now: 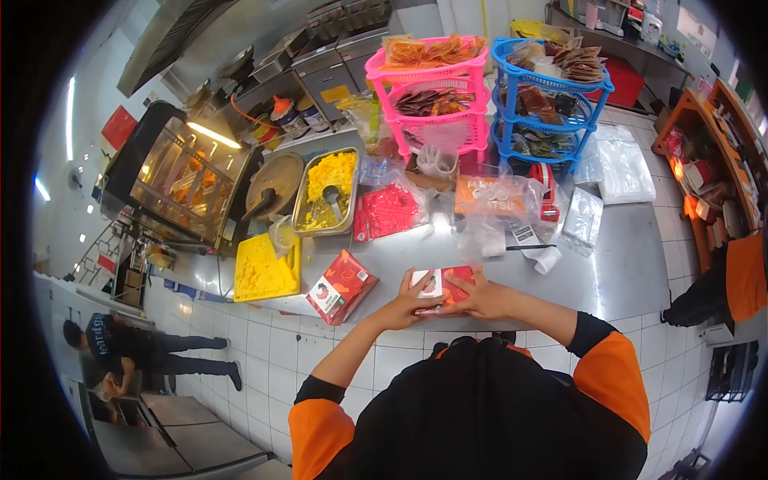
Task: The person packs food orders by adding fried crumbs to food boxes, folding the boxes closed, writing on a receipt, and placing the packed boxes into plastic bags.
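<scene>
At the front edge of the steel table, a red and white cardboard food box (442,282) sits between my hands. My left hand (410,301) grips its left side, with fingers over the top. My right hand (483,294) grips the right side, its fingers reaching across the lid. To the left stands a similar red food box (342,286), closed and turned at an angle. Behind them lie red printed sheets or flat packaging (387,213). The undersides of both hands are hidden.
A yellow cutting board (267,268) lies at left, near a metal tray of yellow food (302,222) with a ladle. Pink (436,128) and blue tiered baskets (538,142) hold packets. Plastic bags (626,166) lie at right. A person (120,340) works at far left; another orange sleeve (744,276) shows right.
</scene>
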`<control>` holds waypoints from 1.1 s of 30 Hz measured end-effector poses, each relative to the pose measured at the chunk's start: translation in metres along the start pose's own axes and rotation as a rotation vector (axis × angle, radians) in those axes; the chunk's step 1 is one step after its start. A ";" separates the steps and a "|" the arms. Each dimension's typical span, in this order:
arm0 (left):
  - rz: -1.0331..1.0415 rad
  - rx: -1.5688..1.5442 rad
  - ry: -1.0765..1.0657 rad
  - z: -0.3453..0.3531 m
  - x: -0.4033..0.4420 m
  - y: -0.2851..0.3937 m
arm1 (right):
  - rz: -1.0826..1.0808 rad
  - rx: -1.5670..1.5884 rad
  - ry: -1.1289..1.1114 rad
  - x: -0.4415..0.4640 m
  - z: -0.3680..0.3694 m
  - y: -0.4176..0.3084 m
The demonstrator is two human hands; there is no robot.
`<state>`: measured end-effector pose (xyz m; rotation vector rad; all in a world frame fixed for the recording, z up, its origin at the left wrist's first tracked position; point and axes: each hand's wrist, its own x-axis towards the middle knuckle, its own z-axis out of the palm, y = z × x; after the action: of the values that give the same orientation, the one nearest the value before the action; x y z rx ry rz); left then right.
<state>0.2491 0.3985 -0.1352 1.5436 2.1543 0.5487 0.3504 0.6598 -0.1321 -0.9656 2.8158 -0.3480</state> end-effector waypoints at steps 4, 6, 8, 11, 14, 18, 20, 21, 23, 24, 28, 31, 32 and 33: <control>-0.001 -0.041 -0.188 -0.012 0.003 0.000 | 0.011 0.103 0.014 -0.009 0.002 -0.006; -0.156 0.140 -0.212 -0.016 0.010 0.020 | 0.009 0.177 0.111 -0.014 0.004 -0.008; -0.084 0.359 -0.084 -0.013 0.024 0.032 | 0.041 0.304 0.218 -0.017 0.002 -0.008; 0.109 0.374 0.069 -0.008 0.042 0.038 | -0.131 0.561 0.326 -0.022 0.006 0.027; 0.135 0.376 0.203 0.000 0.051 0.043 | 0.408 1.302 1.080 -0.063 -0.015 0.062; 0.029 0.360 0.280 0.014 0.057 0.054 | 0.983 0.842 1.275 -0.087 -0.031 0.147; 0.012 0.369 0.306 0.015 0.060 0.057 | 1.103 1.010 1.079 -0.090 -0.020 0.170; 0.001 0.373 0.320 0.015 0.062 0.059 | 1.140 1.115 1.031 -0.090 -0.024 0.172; -0.020 0.366 0.317 0.015 0.064 0.061 | 1.147 1.370 0.990 -0.092 -0.027 0.174; -0.032 0.362 0.310 0.015 0.062 0.062 | 1.110 1.527 0.997 -0.095 -0.022 0.176; -0.041 0.344 0.309 0.017 0.063 0.060 | 0.933 1.406 1.438 -0.094 0.014 0.152; -0.052 0.329 0.307 0.016 0.064 0.061 | 0.869 1.111 1.548 -0.090 0.035 0.141; -0.053 0.321 0.305 0.016 0.064 0.061 | 0.882 1.036 1.548 -0.089 0.041 0.143; -0.054 0.314 0.302 0.017 0.064 0.061 | 0.893 0.960 1.548 -0.087 0.045 0.145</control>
<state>0.2873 0.4785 -0.1230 1.6411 2.6072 0.4669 0.3433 0.8175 -0.2085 1.2274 2.6521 -2.6685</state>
